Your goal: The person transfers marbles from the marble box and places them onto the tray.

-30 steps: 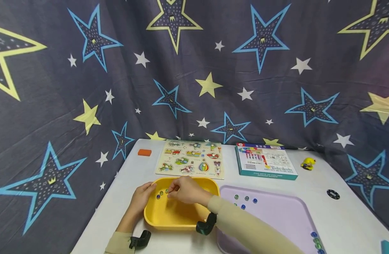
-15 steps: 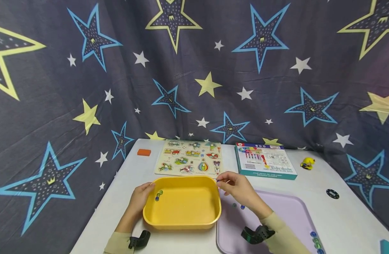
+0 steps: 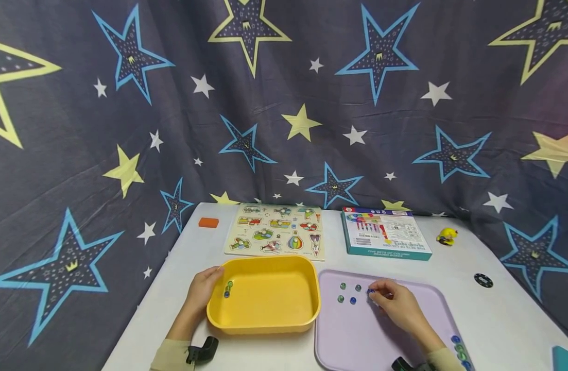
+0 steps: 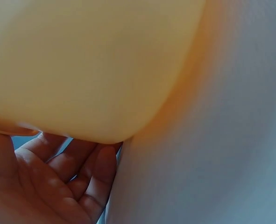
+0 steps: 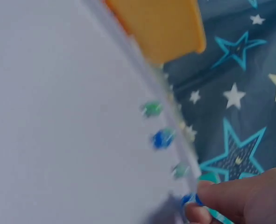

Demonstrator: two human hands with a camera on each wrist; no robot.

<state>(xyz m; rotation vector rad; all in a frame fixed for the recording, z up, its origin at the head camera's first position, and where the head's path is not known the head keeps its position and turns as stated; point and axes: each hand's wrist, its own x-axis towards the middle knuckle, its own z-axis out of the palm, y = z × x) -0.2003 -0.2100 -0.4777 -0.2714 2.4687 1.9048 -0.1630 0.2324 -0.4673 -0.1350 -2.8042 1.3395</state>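
My left hand point(image 3: 202, 289) holds the left end of the yellow tub point(image 3: 265, 328), thumb at its rim. In the left wrist view its fingers curl beside the tub's outer wall. Two green marbles point(image 3: 229, 284) and a blue marble point(image 3: 226, 294) lie in a short row inside, near that hand. Over the upper part of the lilac tray point(image 3: 358, 342), my right hand point(image 3: 399, 305) pinches a blue glass marble point(image 3: 370, 291) between thumb and forefinger. Left of these fingertips, several green and blue marbles point(image 3: 353, 300) lie spaced out in two rows on the tray.
More marbles point(image 3: 460, 348) line the tray's right edge. Behind stand a picture puzzle board point(image 3: 274, 232) and a flat box point(image 3: 388, 234). An orange block point(image 3: 208, 222) is at back left; a yellow duck toy point(image 3: 447, 236) and black disc point(image 3: 483, 280) are at right.
My right hand has moved from inside the tub, past its right rim with a blue marble, to the tray. The left hand has stayed on the tub.
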